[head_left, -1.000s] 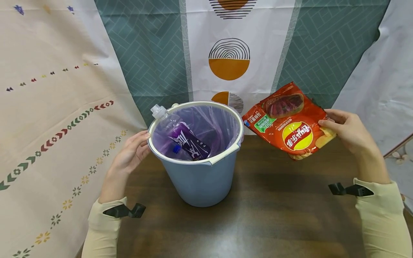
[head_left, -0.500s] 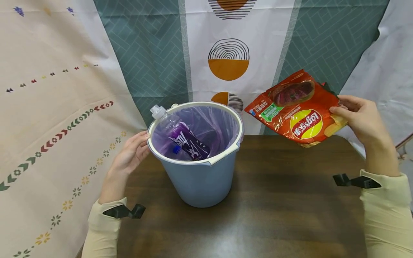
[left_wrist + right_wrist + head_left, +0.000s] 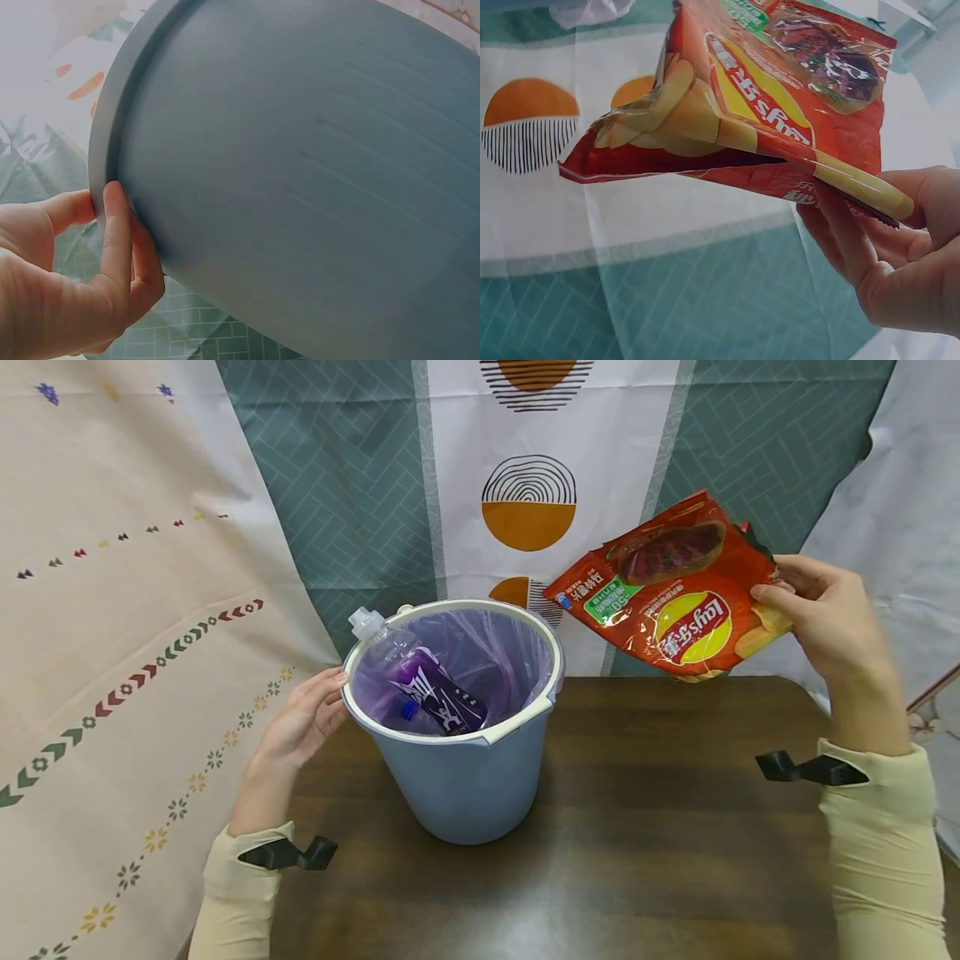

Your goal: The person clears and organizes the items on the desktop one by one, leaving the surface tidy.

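A blue trash bin (image 3: pixel 465 785) with a cream rim stands on the brown table, lined with a thin purple bag (image 3: pixel 480 639). Inside it a purple drink bottle (image 3: pixel 442 697) leans, its clear cap resting over the left of the rim. My left hand (image 3: pixel 303 714) pinches the bin's left rim between thumb and fingers, seen closely in the left wrist view. Off to the right, my right hand (image 3: pixel 832 618) holds a red Lay's chip bag (image 3: pixel 667 585) by one edge, in the air above the table. The right wrist view shows the bag's torn mouth (image 3: pixel 705 159).
A small blue cap (image 3: pixel 408 710) shows beside the bottle in the bin. Patterned cloth (image 3: pixel 360 477) hangs behind the table, with cream cloth (image 3: pixel 135 635) along the left. Bare tabletop (image 3: pixel 660 827) lies right of the bin.
The chip bag in my right hand has risen; it swung right, then back left toward the bin. My left hand and the bin have stayed in place.
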### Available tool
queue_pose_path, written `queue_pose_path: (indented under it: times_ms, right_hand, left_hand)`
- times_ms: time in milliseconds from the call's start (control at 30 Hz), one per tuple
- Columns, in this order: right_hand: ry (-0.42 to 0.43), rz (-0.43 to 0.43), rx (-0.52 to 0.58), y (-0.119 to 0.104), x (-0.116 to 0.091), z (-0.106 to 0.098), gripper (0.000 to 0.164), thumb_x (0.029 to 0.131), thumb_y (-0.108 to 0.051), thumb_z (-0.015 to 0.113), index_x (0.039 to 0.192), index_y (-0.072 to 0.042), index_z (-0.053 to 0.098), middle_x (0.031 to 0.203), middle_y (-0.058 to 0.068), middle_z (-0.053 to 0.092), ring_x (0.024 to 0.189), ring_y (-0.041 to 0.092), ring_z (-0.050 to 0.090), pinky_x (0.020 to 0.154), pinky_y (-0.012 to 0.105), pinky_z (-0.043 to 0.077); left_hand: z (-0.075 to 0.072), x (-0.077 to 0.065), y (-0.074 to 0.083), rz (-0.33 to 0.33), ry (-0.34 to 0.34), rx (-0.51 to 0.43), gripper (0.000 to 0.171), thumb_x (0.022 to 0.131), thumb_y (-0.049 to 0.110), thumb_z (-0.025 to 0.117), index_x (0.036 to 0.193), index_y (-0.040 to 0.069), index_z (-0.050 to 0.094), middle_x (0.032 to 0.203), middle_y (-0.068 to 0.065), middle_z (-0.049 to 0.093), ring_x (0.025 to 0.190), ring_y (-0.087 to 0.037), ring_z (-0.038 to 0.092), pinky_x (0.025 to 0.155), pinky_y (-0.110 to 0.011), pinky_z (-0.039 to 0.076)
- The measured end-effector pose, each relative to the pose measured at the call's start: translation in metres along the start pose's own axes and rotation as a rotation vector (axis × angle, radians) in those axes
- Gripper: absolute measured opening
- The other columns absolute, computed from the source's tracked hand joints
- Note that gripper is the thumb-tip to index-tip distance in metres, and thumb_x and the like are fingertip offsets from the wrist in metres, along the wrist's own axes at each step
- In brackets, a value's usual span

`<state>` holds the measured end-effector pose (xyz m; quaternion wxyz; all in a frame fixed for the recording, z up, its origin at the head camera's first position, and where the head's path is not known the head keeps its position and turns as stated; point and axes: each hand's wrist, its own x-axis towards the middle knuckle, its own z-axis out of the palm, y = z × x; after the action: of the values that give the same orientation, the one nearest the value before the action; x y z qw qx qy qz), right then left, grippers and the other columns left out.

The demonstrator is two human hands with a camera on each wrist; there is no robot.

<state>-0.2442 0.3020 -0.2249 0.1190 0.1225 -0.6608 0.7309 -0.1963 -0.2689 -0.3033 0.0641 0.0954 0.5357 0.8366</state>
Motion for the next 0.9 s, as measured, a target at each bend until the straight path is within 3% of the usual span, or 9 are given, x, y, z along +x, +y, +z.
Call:
queue_pose_path:
  times_ms: [233,500,667,900]
  right_hand:
    - [-0.062,-0.070,0.046,-0.007,0.005,0.028,0.031,0.087,0.000,0.068,0.117,-0.004,0.067,0.099,0.000,0.073,0.079,0.014,0.065,0.065,0.016,0.058]
    - [-0.126,-0.143,0.025,-0.012,0.007,0.062,0.033,0.088,-0.001,0.067,0.121,0.000,0.064,0.102,0.002,0.073,0.083,0.016,0.064,0.068,0.017,0.058]
    - [-0.134,-0.160,0.039,-0.016,0.010,0.079,0.034,0.088,-0.003,0.067,0.122,0.000,0.063,0.105,0.003,0.072,0.087,0.018,0.063,0.071,0.017,0.059]
    - [-0.089,-0.244,0.092,-0.023,0.019,0.109,0.028,0.087,0.000,0.067,0.115,0.001,0.067,0.103,0.005,0.073,0.087,0.020,0.065,0.075,0.019,0.059]
  left_hand:
    - [-0.002,0.000,-0.001,0.006,-0.004,-0.007,0.021,0.102,0.007,0.042,0.110,0.006,0.061,0.093,-0.001,0.069,0.081,-0.007,0.068,0.071,-0.014,0.057]
    - [-0.002,-0.001,-0.001,-0.003,0.000,0.001,0.018,0.101,0.008,0.045,0.112,0.005,0.059,0.094,-0.002,0.069,0.081,-0.008,0.069,0.072,-0.015,0.058]
    - [-0.001,-0.001,0.000,-0.007,-0.002,0.009,0.018,0.101,0.009,0.046,0.113,0.005,0.058,0.095,-0.002,0.069,0.082,-0.008,0.069,0.073,-0.015,0.057]
    - [-0.002,0.001,0.000,-0.004,-0.002,0.004,0.018,0.101,0.008,0.045,0.112,0.005,0.059,0.094,-0.002,0.069,0.082,-0.008,0.069,0.073,-0.015,0.058]
